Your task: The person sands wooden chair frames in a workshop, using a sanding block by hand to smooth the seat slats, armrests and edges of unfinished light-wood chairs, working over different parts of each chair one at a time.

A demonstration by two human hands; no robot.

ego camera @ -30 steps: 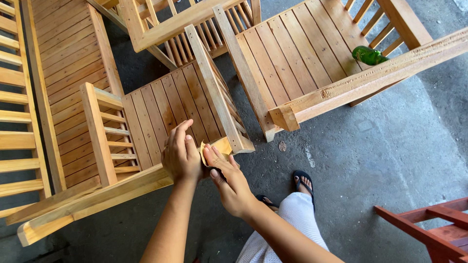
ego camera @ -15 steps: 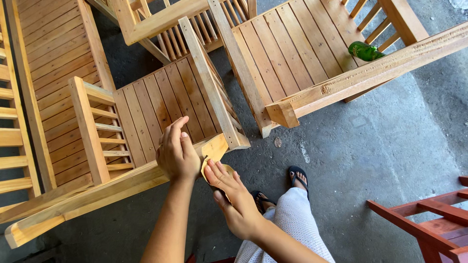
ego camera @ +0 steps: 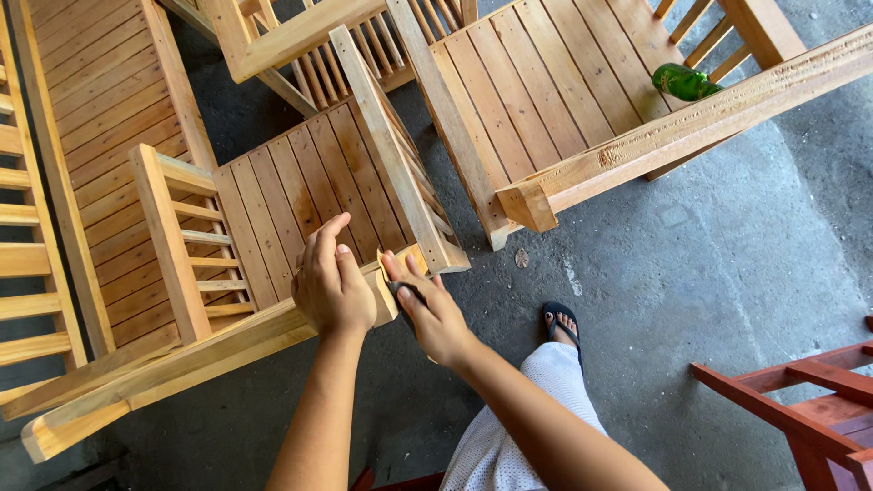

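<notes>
Fingers of both hands press on a wooden chair's armrest (ego camera: 182, 364) end above grey concrete floor (ego camera: 709, 273).

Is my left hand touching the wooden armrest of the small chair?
Touching. The head view shows the left hand wrapped over the end of the wooden armrest, palm and fingers pressed on the wood with no gap visible.

Single head view, looking steeply down from above; hands close below lens, wooden chair (ego camera: 300, 200) and concrete floor (ego camera: 691, 273) filling frame.
</notes>
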